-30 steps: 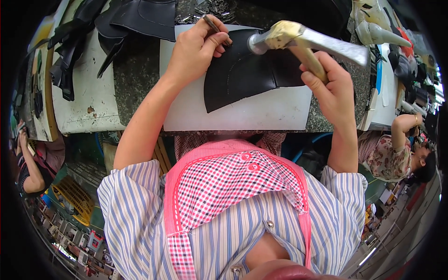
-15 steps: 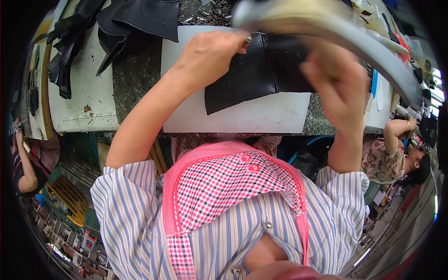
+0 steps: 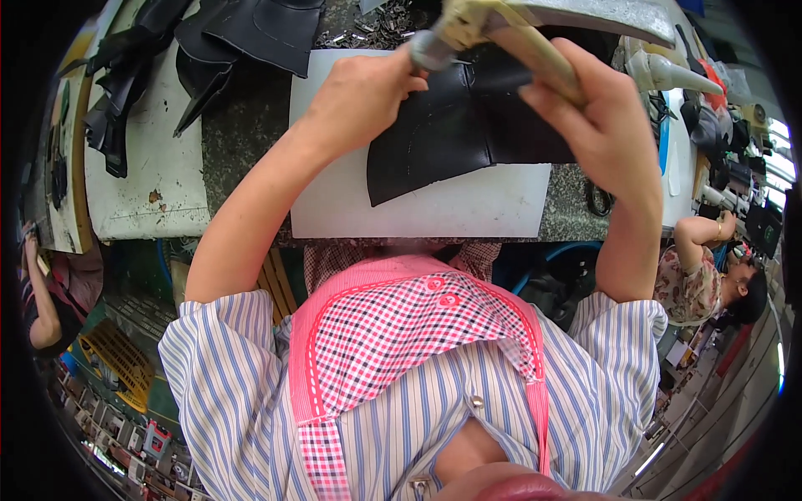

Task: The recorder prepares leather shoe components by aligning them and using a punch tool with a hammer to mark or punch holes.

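Note:
My right hand (image 3: 597,117) grips the wooden handle of a hammer (image 3: 539,58). Yellowish wrapping covers the middle of the head, and a long metal arm stretches to the right. The hammer's round striking face is down at the fingertips of my left hand (image 3: 355,96). Those fingers are closed in a pinch; the hammer head hides what they hold, though a small metal rod end showed there earlier. Beneath both hands lies a black leather piece (image 3: 430,142) with a seam down its middle. It rests on a white board (image 3: 418,209).
More black leather pieces (image 3: 259,33) are piled at the far left. Small metal bits (image 3: 376,29) lie scattered at the back. A white plastic bottle (image 3: 668,73) lies at the far right. One person (image 3: 706,275) is to the right, another (image 3: 50,292) to the left.
The hammer, blurred and raised earlier, has come down onto the spot at my left fingertips. My left hand has shifted slightly left; the leather has stayed in place.

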Demonstrator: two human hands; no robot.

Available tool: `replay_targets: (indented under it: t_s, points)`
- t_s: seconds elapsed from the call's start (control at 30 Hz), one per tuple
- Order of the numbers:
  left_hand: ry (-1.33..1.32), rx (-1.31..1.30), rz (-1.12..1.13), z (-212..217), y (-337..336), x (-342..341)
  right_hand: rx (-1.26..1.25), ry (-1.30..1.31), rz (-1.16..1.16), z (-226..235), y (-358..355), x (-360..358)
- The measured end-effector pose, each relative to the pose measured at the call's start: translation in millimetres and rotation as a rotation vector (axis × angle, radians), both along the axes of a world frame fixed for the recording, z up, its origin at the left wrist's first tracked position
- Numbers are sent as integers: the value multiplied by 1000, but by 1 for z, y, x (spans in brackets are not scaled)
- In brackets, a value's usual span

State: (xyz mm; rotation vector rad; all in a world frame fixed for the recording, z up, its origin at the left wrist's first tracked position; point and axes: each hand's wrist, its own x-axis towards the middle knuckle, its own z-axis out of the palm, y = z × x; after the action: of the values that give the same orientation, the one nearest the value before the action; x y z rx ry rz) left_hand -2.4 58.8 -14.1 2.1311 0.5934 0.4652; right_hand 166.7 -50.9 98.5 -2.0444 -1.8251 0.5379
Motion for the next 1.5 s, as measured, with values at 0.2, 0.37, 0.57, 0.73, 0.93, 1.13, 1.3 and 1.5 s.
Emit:
replay_targets:
  t_s: [0.2,0.37,0.57,0.73,0.93,1.13,1.3,1.5]
  points:
    - [-173,180,-72,-3,-12,38,384,-318,-352,-35,-8,80]
    - [-239,6,-353,12,-22,52,280,-426,-565,-69,21,119]
    - [-131,-322,48,89,119,-28,488,-258,-488,-71,20,123]
    - [-60,405,114,76,134,-15,626,-172,-461,-78,20,123]
    - [-436,85,-285,84,30,62,577,462,-325,-3,-5,86]
    - [-155,-739,-72,33,-13,33,173,355,-90,-16,-11,75]
    - [-327,163,41,19,-19,25,-31,-117,-61,-54,1,64]
    - [-97,-181,5,-1,-33,24,125,-140,-110,-25,16,43]
